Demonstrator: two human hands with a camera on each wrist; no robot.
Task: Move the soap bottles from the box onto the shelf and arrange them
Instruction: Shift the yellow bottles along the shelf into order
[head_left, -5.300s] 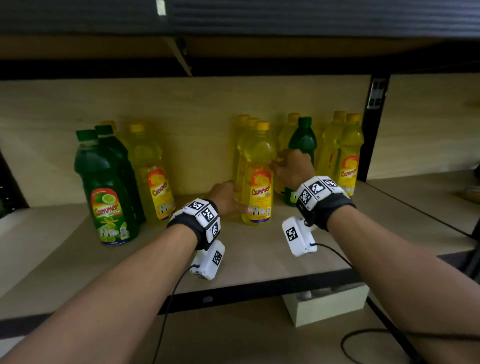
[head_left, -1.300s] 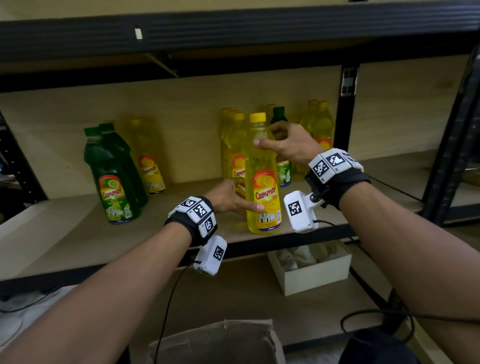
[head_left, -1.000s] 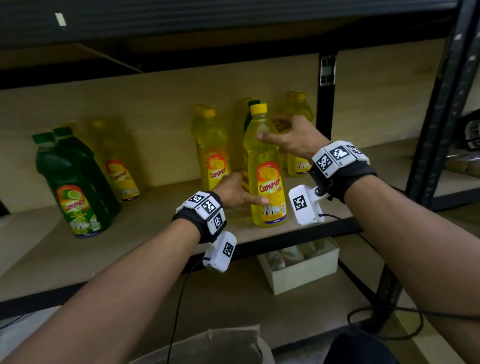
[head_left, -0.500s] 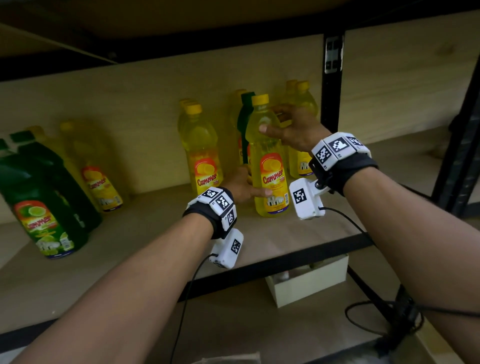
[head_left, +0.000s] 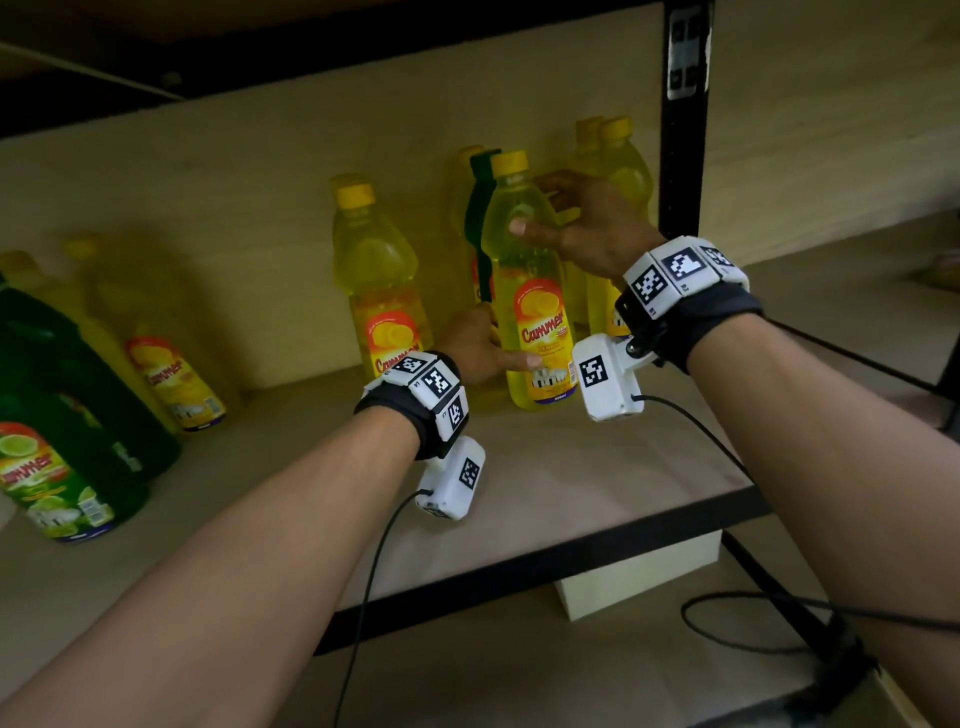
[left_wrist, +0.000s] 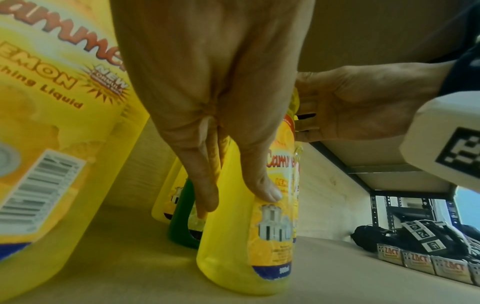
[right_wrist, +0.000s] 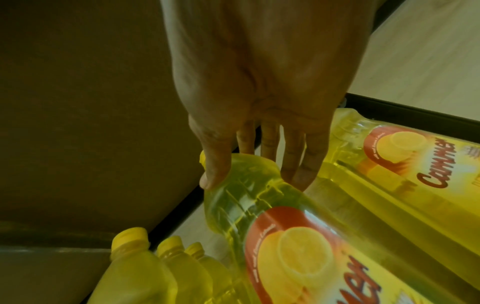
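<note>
Yellow soap bottle (head_left: 524, 291), full and so likely heavy, stands upright on the shelf (head_left: 597, 478) just before a green bottle (head_left: 480, 228). Left hand (head_left: 475, 351) wraps its smooth, probably slippery lower label; right hand (head_left: 582, 223) pinches the tapered shoulder, the surer hold.

We see a yellow bottle (head_left: 530, 291): clear glossy plastic w/ smooth shiny label. Shelf board (head_left: 571, 483) looks matt pale wood-grain, frame post (head_left: 680, 171) matt black metal. Wrist straps (head_left: 696, 322) dark cloth.
</note>
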